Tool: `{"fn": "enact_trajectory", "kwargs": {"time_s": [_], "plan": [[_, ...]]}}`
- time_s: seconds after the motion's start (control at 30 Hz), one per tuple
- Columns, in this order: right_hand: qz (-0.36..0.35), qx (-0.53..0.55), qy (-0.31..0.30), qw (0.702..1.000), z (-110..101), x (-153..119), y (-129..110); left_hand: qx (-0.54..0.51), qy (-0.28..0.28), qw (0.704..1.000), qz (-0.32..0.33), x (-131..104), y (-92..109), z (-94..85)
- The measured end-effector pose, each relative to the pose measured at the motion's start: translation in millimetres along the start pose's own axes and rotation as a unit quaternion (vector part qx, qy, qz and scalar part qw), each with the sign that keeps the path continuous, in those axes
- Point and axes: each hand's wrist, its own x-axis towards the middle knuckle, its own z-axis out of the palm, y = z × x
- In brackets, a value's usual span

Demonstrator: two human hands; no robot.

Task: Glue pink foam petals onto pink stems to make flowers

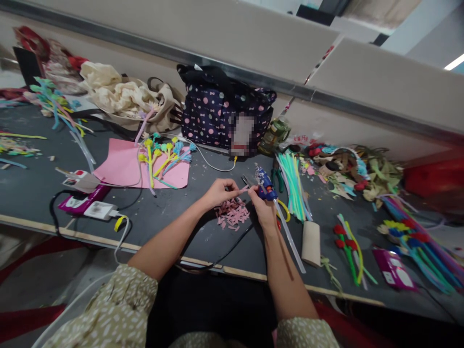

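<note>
My left hand [219,193] is closed in a pinch on a small pink strip [245,189]. At the strip's other end, the fingertips of my right hand [264,209] are closed on it too. Below both hands lies a loose pile of short pink pieces [232,214] on the dark table [203,239]. A blue glue gun [267,185] is right beside my right hand, with a clear glue stick [290,237] running out of its back along my forearm. Scissors [246,181] lie just behind the fingertips, partly hidden.
A pink sheet [108,166] bears pipe-cleaner flowers [166,159]. Behind stand a dotted bag [206,113] and a green bottle [273,135]. Right are green pipe cleaners [292,183], a beige roll [311,244] and red flowers [340,237]. A power strip [81,203] with cables lies left.
</note>
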Motion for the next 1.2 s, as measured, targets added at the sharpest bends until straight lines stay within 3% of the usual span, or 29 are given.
{"fn": "enact_trajectory", "kwargs": {"time_s": [0.5, 1.2], "plan": [[0.004, -0.046, 0.024, 0.999, 3.0, 0.3, -8.1, 0.015, -0.005, 1.0, 0.019, -0.8, 3.1, 0.2], [0.005, -0.026, 0.027, 0.999, 4.3, 1.7, -3.7, 0.02, -0.01, 0.999, 0.03, -0.6, 2.8, -0.2]]}}
